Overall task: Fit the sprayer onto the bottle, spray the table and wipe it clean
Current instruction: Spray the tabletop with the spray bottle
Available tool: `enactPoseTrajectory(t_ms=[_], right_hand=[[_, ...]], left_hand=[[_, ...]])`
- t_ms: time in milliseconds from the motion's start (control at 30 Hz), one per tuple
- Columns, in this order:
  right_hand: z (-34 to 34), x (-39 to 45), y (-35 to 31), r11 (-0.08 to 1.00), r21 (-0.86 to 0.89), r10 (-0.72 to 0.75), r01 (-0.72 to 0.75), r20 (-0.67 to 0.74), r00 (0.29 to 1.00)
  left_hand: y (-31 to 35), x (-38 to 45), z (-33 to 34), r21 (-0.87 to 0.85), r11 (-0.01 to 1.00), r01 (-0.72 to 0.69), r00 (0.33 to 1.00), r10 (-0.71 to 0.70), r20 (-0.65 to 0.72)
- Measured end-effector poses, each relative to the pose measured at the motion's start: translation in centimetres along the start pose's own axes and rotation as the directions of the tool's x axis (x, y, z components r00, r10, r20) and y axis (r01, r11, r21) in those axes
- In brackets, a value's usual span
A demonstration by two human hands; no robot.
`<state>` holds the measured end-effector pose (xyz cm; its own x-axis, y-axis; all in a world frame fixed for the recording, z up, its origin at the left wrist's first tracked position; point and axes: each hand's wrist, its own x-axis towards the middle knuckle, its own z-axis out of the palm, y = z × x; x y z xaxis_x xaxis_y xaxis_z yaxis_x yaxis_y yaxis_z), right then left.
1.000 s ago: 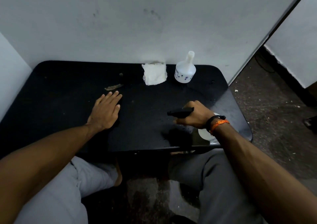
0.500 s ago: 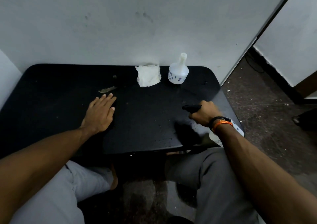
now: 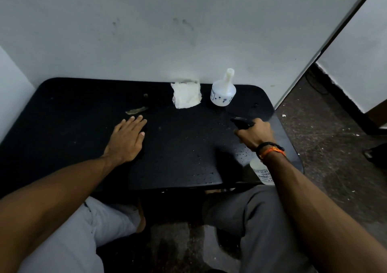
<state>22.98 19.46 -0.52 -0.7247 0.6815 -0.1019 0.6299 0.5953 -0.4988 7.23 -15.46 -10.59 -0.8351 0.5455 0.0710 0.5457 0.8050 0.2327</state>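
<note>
The right hand [image 3: 254, 133] has carried the sprayer [image 3: 241, 122] rightward along the bench [image 3: 83, 105], grip closed on the bottle [image 3: 261, 173]. Left hand [image 3: 127, 138] lies flat, open. Spray may overshoot the bench edge.

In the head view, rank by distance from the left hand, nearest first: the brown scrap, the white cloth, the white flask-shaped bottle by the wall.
From the left hand, flat on the black table:
1. Brown scrap, just beyond the fingertips.
2. White cloth, farther back and to the right, by the wall.
3. White flask-shaped bottle, right of the cloth, farthest.
</note>
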Motion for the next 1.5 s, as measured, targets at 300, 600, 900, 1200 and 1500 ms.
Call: enactPoseTrajectory(t_ms=[300,600,900,1200,1500], right_hand=[[2.1,0.4,-2.3,0.995,0.004,-0.100,0.099,0.058,0.993],[3.6,-0.6,-4.8,0.973,0.079,-0.227,0.217,0.146,0.963],[4.9,-2.9,-7.0,0.932,0.067,-0.358,0.356,0.325,0.876],[3.7,-4.4,-5.3,0.880,-0.108,-0.348,0.462,0.515,0.783],[1.0,-1.9,-3.0,0.942,-0.107,-0.257,0.319,0.384,0.887]], left_hand=[[-0.3,0.0,0.2,0.004,1.000,-0.005,1.000,0.005,0.013],[-0.1,-0.1,0.1,0.020,1.000,0.003,1.000,-0.003,0.010],[-0.1,-0.1,0.0,0.004,1.000,0.001,1.000,-0.001,0.005],[0.2,-0.2,-0.3,-0.016,1.000,0.010,1.000,-0.010,-0.010],[-0.3,0.0,0.2,0.007,1.000,-0.002,1.000,0.002,-0.005]])
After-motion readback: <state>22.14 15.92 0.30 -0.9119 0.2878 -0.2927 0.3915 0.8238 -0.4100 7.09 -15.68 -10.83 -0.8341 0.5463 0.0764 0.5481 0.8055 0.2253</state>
